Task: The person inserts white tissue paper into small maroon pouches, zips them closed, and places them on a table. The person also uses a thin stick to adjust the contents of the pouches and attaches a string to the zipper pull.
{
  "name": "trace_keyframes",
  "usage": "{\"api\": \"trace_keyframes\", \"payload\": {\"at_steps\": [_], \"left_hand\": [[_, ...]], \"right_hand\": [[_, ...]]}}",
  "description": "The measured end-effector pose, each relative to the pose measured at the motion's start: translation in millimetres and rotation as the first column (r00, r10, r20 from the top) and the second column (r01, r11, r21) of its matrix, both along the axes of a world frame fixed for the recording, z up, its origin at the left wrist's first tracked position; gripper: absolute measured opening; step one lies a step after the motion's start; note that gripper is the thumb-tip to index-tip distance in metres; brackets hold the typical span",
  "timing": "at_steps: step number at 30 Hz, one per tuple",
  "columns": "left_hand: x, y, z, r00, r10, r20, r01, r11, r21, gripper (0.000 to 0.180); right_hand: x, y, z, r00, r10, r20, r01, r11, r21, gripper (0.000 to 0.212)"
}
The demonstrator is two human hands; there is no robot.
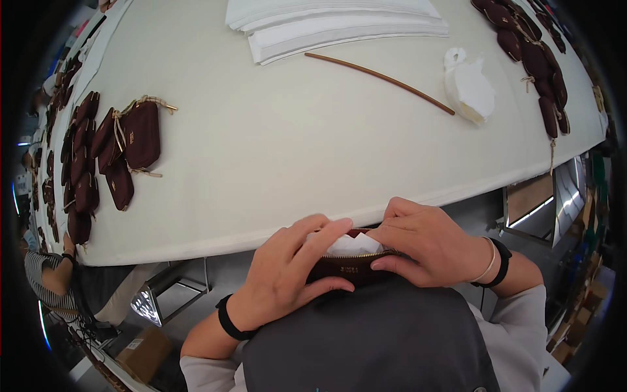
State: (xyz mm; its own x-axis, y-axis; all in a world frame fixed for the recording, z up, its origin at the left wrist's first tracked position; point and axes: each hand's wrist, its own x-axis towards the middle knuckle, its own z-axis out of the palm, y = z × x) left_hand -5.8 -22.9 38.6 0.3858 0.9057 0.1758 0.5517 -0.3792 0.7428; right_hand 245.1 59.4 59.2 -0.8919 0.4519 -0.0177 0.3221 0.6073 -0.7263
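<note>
Close to my body, at the table's front edge, I hold a dark maroon zippered pouch [336, 268]. Its gold-toothed zipper is undone and white stuffing paper [356, 244] shows in its mouth. My left hand [294, 255] grips the pouch's left end, thumb along the front and fingers over the top. At the other end my right hand [421, 245] pinches the pouch's rim, thumb in front and fingertips at the opening. The back and underside of the pouch are hidden by my hands and apron.
Several finished-looking maroon pouches [142, 136] lie at the table's left, with more pouches [545, 68] at the far right. Stacked white sheets [346, 32] lie at the back, near a thin brown stick [385, 78] and a white wrapped bundle [470, 88]. Another person [55, 281] sits at left.
</note>
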Motion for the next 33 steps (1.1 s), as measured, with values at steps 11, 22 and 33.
{"api": "trace_keyframes", "payload": {"at_steps": [11,22,33], "left_hand": [[22.9,9.6,-14.4,0.996,-0.077,-0.045,0.077,0.997,0.011,0.037],[37.6,24.7,-10.6,1.000,0.008,0.006,-0.008,0.997,0.082,0.022],[35.8,28.4,-12.9,0.964,0.028,0.263,0.023,0.982,-0.188,0.015]], "right_hand": [[4.2,2.5,-13.3,0.989,-0.122,-0.084,0.105,0.977,-0.184,0.032],[17.2,-3.4,-16.4,0.928,-0.369,0.054,0.360,0.847,-0.391,0.020],[24.3,-6.5,-19.6,0.932,-0.362,-0.001,0.293,0.754,-0.588,0.025]]}}
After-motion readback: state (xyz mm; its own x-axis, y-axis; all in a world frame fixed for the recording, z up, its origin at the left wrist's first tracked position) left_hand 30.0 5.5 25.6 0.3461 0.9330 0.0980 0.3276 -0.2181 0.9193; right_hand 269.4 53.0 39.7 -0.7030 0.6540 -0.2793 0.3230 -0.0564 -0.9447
